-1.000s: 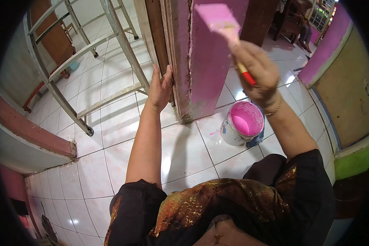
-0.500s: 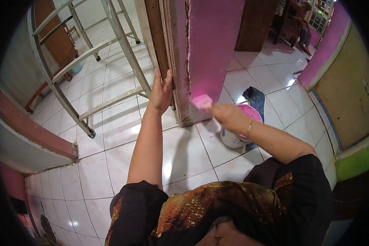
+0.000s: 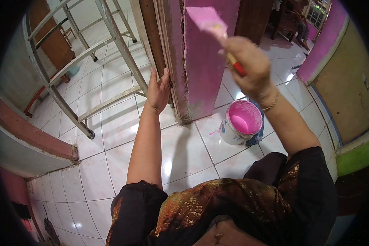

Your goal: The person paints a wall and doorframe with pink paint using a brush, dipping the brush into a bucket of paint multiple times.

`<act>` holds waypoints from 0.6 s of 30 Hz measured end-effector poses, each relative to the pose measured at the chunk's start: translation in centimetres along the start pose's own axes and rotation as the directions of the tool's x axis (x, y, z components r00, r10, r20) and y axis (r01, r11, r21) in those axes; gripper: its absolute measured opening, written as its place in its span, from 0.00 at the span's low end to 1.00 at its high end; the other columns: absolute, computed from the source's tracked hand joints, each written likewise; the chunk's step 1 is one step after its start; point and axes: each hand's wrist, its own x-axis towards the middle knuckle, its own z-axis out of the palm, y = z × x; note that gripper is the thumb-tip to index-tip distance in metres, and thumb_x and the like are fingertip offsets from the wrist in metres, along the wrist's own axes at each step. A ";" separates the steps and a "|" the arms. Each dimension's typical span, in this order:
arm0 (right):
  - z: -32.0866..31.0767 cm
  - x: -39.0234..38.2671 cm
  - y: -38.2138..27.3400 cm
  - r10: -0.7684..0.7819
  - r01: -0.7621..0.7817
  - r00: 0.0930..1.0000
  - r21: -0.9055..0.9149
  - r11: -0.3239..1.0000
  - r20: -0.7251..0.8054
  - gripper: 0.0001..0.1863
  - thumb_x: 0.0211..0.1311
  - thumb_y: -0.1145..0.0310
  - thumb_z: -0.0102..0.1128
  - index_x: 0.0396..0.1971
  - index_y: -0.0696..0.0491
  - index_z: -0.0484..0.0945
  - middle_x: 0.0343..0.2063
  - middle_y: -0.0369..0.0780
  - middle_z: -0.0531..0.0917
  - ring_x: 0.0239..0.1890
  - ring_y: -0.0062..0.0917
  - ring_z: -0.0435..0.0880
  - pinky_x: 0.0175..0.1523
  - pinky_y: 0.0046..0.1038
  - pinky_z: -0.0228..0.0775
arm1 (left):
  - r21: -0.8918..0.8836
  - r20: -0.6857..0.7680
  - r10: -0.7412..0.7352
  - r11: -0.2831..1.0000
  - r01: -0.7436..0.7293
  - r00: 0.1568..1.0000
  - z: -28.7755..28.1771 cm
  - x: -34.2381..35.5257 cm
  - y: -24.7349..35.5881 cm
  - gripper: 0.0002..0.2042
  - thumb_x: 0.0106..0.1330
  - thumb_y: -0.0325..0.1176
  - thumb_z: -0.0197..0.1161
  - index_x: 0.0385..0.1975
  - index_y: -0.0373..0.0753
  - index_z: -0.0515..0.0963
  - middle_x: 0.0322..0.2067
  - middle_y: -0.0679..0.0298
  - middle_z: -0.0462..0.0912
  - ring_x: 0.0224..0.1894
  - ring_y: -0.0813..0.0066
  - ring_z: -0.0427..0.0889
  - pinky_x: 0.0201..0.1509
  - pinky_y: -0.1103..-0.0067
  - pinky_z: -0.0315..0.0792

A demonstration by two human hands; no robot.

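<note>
My right hand [image 3: 250, 67] is closed round the handle of a paintbrush [image 3: 209, 22], its bristles covered in pink paint. The brush is raised in front of the pink wall end [image 3: 207, 69], with its tip toward the cracked edge; whether it touches there I cannot tell. Fingers stretched out, my left hand [image 3: 159, 90] rests against the brown wooden door frame [image 3: 156, 37]. Below my right hand a white bucket [image 3: 233, 135] with pink paint inside stands on the tiles. Dark blue cloth [image 3: 255, 140] lies partly hidden behind the bucket.
A metal ladder [image 3: 106, 49] stands on the left, its feet on the white tiled floor [image 3: 123, 164]. Pink paint drops [image 3: 213, 132] mark the floor beside the bucket. On the right is a tan door panel [image 3: 340, 86]. A seated person's legs [image 3: 303, 35] show at the far right.
My right hand has lifted the paintbrush up and away from low on the wall, uncovering the bucket's paint. My left hand has stayed on the door frame.
</note>
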 end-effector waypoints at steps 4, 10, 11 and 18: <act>3.2 -6.5 -2.5 0.030 -0.038 0.978 0.036 0.999 0.204 0.17 0.49 0.76 0.60 0.41 0.60 0.73 0.22 0.40 0.74 0.25 0.32 0.75 0.31 0.32 0.69 | 0.011 0.032 -0.019 1.000 0.019 0.999 -0.7 0.0 -0.3 0.48 0.62 0.71 0.29 0.67 0.29 0.45 0.69 0.57 0.46 0.71 0.69 0.44 0.72 0.74 0.35; 4.8 -15.9 -5.4 0.041 -0.173 0.769 0.145 0.974 0.638 0.16 0.48 0.75 0.58 0.39 0.58 0.71 0.26 0.41 0.75 0.29 0.33 0.78 0.34 0.33 0.72 | 0.010 0.003 -0.024 1.000 0.024 1.000 -0.6 0.2 -0.4 0.48 0.62 0.71 0.29 0.67 0.28 0.44 0.69 0.57 0.47 0.71 0.68 0.44 0.72 0.74 0.35; 5.0 -16.3 -5.8 0.039 -0.207 0.674 0.138 0.969 0.738 0.17 0.48 0.75 0.57 0.41 0.58 0.71 0.28 0.42 0.76 0.30 0.34 0.79 0.35 0.34 0.72 | 0.012 0.018 -0.016 1.000 0.015 1.000 -0.7 0.1 -0.4 0.48 0.62 0.71 0.29 0.67 0.28 0.43 0.69 0.57 0.47 0.71 0.68 0.44 0.72 0.74 0.35; 5.1 -12.8 -2.3 0.158 -0.340 0.701 0.131 0.931 0.695 0.15 0.50 0.73 0.58 0.40 0.51 0.73 0.29 0.41 0.76 0.30 0.37 0.77 0.36 0.36 0.71 | 0.017 0.030 -0.017 1.000 0.017 0.999 -0.2 0.1 -0.3 0.48 0.62 0.71 0.28 0.67 0.28 0.43 0.69 0.56 0.47 0.71 0.68 0.43 0.72 0.74 0.34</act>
